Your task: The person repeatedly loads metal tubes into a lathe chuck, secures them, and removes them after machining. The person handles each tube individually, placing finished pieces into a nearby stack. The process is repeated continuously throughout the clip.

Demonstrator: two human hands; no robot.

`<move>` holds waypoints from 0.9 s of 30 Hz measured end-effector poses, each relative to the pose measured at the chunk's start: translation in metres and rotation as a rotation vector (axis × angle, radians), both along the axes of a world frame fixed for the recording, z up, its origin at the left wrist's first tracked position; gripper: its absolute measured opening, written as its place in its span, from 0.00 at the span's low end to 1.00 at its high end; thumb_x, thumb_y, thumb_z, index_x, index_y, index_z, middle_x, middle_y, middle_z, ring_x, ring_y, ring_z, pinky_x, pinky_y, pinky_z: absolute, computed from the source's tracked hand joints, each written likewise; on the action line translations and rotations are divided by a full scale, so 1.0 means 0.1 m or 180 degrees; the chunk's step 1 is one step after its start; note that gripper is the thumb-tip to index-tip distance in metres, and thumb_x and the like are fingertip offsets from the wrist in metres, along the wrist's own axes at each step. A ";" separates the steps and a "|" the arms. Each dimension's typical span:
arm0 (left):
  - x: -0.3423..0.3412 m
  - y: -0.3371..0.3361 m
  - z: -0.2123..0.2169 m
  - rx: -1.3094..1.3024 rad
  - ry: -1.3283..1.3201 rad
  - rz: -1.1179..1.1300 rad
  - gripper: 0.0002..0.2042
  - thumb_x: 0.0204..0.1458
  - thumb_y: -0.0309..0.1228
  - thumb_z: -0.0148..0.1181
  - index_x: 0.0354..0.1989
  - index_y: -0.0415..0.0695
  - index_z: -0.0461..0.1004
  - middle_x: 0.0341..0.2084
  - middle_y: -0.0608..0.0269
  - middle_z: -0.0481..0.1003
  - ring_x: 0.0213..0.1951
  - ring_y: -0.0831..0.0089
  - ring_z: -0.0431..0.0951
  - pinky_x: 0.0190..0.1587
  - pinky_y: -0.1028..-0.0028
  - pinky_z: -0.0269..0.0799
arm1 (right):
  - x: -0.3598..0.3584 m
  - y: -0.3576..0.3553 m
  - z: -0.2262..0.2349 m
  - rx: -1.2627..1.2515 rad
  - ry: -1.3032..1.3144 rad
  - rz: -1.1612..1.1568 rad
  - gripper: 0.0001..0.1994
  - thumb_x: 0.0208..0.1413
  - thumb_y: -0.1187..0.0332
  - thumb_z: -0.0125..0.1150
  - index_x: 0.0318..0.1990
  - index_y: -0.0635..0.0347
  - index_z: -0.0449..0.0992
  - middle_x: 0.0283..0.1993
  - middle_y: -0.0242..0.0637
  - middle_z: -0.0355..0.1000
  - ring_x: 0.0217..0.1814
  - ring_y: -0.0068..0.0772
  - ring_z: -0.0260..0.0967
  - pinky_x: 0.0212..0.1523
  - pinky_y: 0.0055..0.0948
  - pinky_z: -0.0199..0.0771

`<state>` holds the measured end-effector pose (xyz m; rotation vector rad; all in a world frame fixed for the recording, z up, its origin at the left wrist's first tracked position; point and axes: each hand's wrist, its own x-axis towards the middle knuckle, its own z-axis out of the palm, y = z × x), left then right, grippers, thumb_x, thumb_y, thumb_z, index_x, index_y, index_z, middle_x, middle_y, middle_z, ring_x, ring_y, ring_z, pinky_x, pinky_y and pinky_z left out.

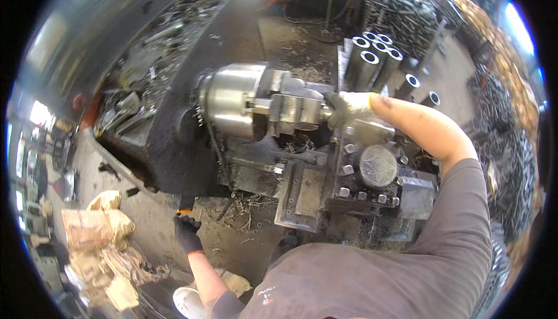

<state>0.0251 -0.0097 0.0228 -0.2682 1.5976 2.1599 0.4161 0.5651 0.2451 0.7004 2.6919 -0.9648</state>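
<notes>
We saw a silver-grey lathe chuck (pixel 232 101) on a machine body (pixel 192 144) of dull black. Our right hand (pixel 349 108) wore a cream glove with a yellow cuff, our left hand (pixel 187 233) a black glove edged in orange. Our sleeve (pixel 453 232) was plain grey. The steel tubes (pixel 372 57) showed pale rims and dark bores.
</notes>
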 end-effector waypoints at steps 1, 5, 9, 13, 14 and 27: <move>0.02 -0.01 0.08 -0.0003 -0.0025 -0.0203 0.23 0.70 0.57 0.52 0.35 0.50 0.73 0.23 0.67 0.71 0.24 0.66 0.71 0.31 0.59 0.74 | -0.18 0.00 0.07 -0.0775 -0.0078 -0.0262 0.27 0.56 0.65 0.68 0.60 0.72 0.71 0.40 0.48 0.81 0.32 0.37 0.82 0.30 0.35 0.83; -0.03 0.02 0.28 0.0205 -0.0458 -0.0488 0.23 0.71 0.59 0.48 0.33 0.54 0.73 0.21 0.69 0.72 0.22 0.69 0.71 0.31 0.52 0.78 | -0.52 0.05 0.20 -0.1653 -0.0239 -0.0589 0.41 0.56 0.70 0.64 0.76 0.70 0.51 0.44 0.46 0.78 0.35 0.37 0.80 0.33 0.34 0.84; -0.19 0.02 0.36 0.0255 -0.1157 -0.0607 0.21 0.72 0.54 0.45 0.30 0.55 0.71 0.20 0.71 0.70 0.21 0.71 0.68 0.36 0.49 0.79 | -0.50 0.07 0.11 -0.1798 0.0223 -0.0562 0.41 0.60 0.72 0.60 0.78 0.71 0.47 0.43 0.48 0.79 0.34 0.44 0.84 0.31 0.36 0.89; -0.29 0.01 0.24 0.0002 -0.0980 -0.0560 0.19 0.72 0.50 0.47 0.30 0.54 0.70 0.21 0.69 0.70 0.21 0.70 0.68 0.39 0.49 0.78 | -0.17 0.18 0.05 -0.0904 -0.0082 -0.0464 0.41 0.62 0.67 0.66 0.79 0.63 0.52 0.42 0.48 0.82 0.35 0.40 0.83 0.34 0.38 0.85; -0.31 0.01 0.19 0.0016 -0.0786 -0.0562 0.19 0.72 0.50 0.48 0.30 0.54 0.70 0.21 0.69 0.70 0.21 0.70 0.68 0.38 0.50 0.78 | -0.08 0.21 0.02 -0.0325 -0.0065 -0.0190 0.40 0.62 0.65 0.67 0.78 0.61 0.53 0.42 0.48 0.82 0.35 0.39 0.82 0.35 0.39 0.84; 0.24 0.43 1.89 -0.2689 0.4089 0.0552 0.24 0.65 0.42 0.60 0.64 0.40 0.73 0.57 0.51 0.79 0.58 0.48 0.78 0.63 0.54 0.71 | 1.72 -0.37 0.31 0.1115 0.0874 -0.2057 0.14 0.48 0.64 0.74 0.40 0.63 0.82 0.35 0.43 0.83 0.35 0.40 0.80 0.40 0.39 0.79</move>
